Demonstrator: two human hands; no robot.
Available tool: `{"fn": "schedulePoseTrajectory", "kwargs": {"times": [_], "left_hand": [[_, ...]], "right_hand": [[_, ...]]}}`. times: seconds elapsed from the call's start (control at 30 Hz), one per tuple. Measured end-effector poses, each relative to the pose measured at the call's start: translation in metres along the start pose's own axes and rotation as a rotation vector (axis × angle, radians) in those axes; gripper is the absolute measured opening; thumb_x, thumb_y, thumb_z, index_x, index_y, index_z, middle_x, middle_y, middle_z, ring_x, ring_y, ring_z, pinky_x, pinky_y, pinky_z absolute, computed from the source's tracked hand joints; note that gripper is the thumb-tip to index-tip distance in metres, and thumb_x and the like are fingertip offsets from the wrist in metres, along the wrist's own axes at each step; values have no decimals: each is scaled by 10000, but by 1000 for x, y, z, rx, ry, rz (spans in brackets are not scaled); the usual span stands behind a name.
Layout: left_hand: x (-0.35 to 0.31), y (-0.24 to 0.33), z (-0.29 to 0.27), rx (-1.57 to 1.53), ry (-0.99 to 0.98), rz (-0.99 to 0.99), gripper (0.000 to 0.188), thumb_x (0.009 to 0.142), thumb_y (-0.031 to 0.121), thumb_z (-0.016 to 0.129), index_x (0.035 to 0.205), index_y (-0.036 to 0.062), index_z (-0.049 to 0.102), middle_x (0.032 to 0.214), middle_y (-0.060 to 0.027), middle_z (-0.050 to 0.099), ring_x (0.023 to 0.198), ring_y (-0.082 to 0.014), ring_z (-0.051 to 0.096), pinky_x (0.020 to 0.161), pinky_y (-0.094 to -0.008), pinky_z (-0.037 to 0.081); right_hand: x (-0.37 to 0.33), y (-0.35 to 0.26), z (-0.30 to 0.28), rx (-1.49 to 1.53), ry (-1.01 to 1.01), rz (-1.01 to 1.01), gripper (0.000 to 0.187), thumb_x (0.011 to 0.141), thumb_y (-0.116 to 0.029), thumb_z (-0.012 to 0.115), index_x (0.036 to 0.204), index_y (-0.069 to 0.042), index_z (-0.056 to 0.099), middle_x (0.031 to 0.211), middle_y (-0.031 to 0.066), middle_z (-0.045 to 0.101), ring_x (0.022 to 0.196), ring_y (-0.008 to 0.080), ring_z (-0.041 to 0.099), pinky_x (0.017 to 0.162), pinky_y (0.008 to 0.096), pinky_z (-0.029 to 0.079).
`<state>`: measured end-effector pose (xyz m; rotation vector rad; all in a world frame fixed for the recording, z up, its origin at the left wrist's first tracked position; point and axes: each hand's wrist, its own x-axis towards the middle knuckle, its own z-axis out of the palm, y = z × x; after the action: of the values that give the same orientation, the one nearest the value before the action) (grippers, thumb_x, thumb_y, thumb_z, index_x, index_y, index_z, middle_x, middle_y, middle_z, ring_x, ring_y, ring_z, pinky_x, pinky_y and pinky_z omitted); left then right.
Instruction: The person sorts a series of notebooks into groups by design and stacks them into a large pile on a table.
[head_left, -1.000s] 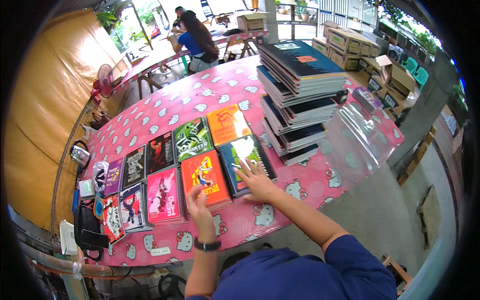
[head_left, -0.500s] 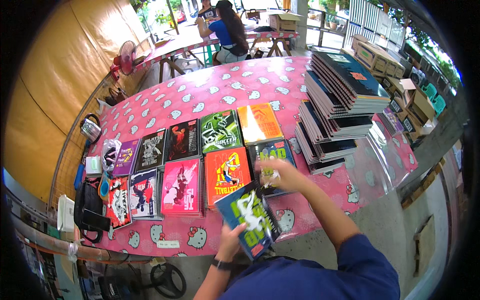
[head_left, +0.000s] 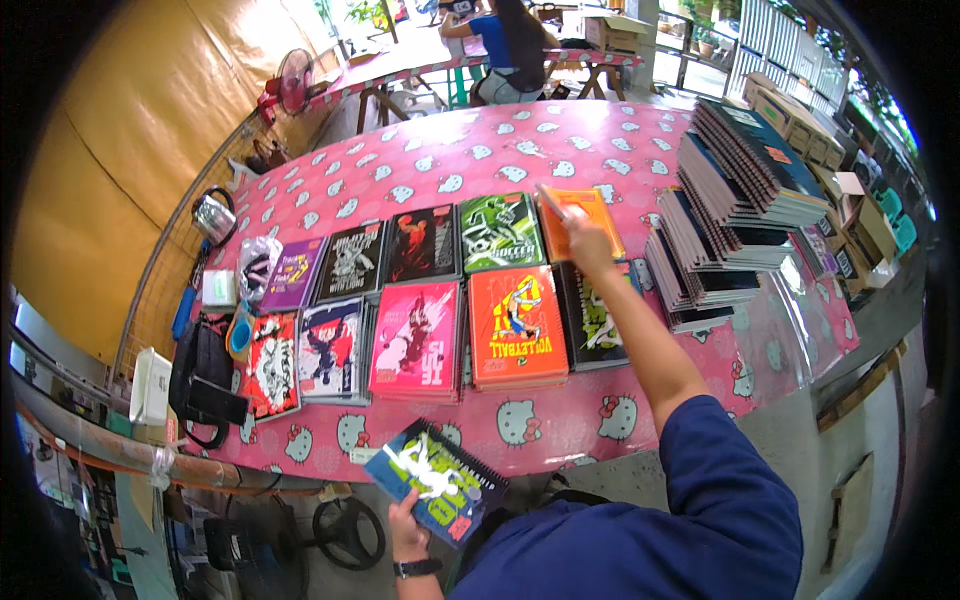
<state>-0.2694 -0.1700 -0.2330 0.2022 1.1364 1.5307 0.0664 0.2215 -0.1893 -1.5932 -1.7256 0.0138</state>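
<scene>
My left hand [head_left: 408, 530], with a dark band on the wrist, grips a blue spiral notebook [head_left: 420, 475] with a white figure and green lettering. It is tilted in front of the table's near edge; I cannot tell whether more lie under it. My right hand [head_left: 585, 235] reaches over the orange notebook [head_left: 592, 205] in the back row, fingers near its left side, smeared and partly hidden. Below that forearm lies a dark notebook with green lettering [head_left: 596, 325], partly covered. Beside it stand the red-orange volleyball notebooks [head_left: 518, 330] and the green soccer notebooks [head_left: 500, 232].
Pink notebooks [head_left: 416, 340] and other sports notebooks fill the left side of the pink patterned table [head_left: 480, 425]. Tall stacks of dark spiral notebooks [head_left: 765, 165] stand at right, near clear plastic [head_left: 785, 340]. A black bag [head_left: 205, 375] lies at left. A person [head_left: 510, 50] sits at the far table.
My right hand has moved from the front-row stack at right to the orange notebook behind it. My left hand has drawn the blue notebook left and nearer to me. The whole view has shifted.
</scene>
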Motion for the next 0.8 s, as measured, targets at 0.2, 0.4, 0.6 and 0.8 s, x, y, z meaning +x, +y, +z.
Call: {"fn": "schedulePoseTrajectory", "kwargs": {"times": [0.2,0.4,0.6,0.8], "left_hand": [[26,6,8,-219,-172,-70,458,888,316,480,1204,-10,424,1152,-127,530,1028,-269,535,902,-399,414],[58,4,-38,26,-293,-169,378,880,193,525,1181,-5,411,1094,-118,545,985,-244,558,848,-364,463],[61,7,-38,178,-156,-25,352,854,29,502,1190,-7,402,1125,-122,529,1005,-242,547,858,-365,458],[55,13,-36,-227,-244,-173,443,890,203,509,1259,10,356,1198,-132,494,1112,-267,488,919,-404,421]], "right_hand": [[-99,-133,-143,541,-664,-381,256,759,-252,665,958,-91,660,747,106,625,690,246,598,655,344,464],[-157,-137,-62,126,-271,-565,440,741,-327,666,1067,-44,584,1044,133,605,1069,264,527,901,357,410],[-199,-108,-24,47,-323,-447,325,786,-193,584,1078,-52,565,1034,137,600,1013,287,554,875,389,434],[-195,-190,-124,477,-997,-351,249,857,-245,542,1052,-101,598,994,115,612,946,296,577,838,386,456]]}}
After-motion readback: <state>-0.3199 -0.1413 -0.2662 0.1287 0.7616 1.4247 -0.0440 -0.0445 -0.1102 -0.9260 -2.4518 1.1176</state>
